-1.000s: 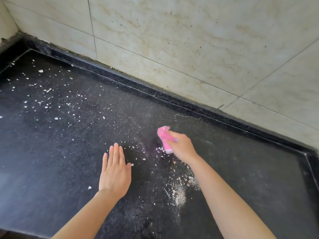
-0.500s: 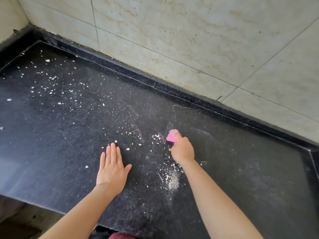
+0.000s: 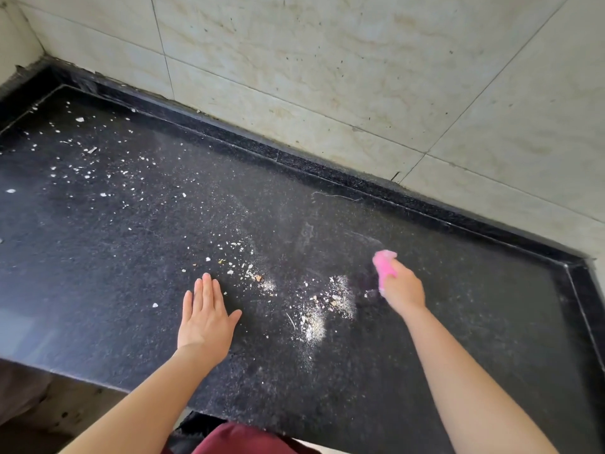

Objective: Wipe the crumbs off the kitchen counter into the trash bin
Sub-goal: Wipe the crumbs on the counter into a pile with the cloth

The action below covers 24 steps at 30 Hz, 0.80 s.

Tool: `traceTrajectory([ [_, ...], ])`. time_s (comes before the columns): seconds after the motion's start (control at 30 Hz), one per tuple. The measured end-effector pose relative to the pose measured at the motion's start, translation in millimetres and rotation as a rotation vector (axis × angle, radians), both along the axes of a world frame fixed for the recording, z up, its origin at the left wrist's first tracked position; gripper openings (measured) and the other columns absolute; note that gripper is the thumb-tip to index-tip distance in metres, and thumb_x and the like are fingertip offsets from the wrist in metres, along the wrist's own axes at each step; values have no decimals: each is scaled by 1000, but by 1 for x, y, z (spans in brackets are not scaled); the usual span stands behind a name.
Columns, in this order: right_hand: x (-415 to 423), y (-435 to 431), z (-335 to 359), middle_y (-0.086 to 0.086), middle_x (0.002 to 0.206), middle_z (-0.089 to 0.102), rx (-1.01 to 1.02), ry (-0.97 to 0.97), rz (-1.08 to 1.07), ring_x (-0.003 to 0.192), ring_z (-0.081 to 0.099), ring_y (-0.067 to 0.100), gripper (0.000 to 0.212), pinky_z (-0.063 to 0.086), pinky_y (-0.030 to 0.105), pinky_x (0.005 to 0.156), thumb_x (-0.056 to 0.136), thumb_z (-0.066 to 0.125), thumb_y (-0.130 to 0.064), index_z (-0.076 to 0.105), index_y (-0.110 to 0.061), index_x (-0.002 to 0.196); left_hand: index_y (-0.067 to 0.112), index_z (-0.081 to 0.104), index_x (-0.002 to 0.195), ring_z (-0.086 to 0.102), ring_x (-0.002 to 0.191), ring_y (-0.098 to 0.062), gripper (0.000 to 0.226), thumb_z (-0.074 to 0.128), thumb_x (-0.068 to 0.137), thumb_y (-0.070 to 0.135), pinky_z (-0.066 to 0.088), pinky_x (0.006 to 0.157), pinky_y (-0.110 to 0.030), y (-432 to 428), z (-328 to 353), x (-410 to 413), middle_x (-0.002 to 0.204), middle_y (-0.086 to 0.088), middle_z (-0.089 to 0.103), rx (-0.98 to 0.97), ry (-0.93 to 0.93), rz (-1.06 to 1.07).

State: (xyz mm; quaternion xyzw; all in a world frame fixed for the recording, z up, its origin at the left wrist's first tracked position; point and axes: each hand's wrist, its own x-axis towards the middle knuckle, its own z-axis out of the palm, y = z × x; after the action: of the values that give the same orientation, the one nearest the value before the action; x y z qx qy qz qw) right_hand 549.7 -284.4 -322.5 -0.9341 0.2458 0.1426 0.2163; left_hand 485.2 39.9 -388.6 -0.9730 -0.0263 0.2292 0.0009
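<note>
The right hand (image 3: 401, 290) is holding a pink cloth (image 3: 384, 268) in a closed grip on the dark surface (image 3: 458, 322). Crumbs (image 3: 314, 317) are lying at its nine o'clock. The left hand (image 3: 204, 317) is resting flat, fingers spread open.

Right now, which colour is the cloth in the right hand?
Bright pink cloth, clearest in the head view.

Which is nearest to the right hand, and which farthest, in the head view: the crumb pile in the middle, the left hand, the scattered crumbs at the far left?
From the right hand:
1. Crumb pile, just left of it.
2. Left hand, flat, farther left.
3. Scattered crumbs, far-left corner.
</note>
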Motion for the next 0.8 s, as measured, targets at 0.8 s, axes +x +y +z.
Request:
traceTrajectory([
  [0.8,-29,50,10,4,65,63,159,36,-88,72,54,23,73,36,34,74,92,14,-61,64,-10,79,0,-18,146,-19,144,-27,73,10,98,48,-4,119,-41,0,-5,1,155,-15,-23,-85,22,48],
])
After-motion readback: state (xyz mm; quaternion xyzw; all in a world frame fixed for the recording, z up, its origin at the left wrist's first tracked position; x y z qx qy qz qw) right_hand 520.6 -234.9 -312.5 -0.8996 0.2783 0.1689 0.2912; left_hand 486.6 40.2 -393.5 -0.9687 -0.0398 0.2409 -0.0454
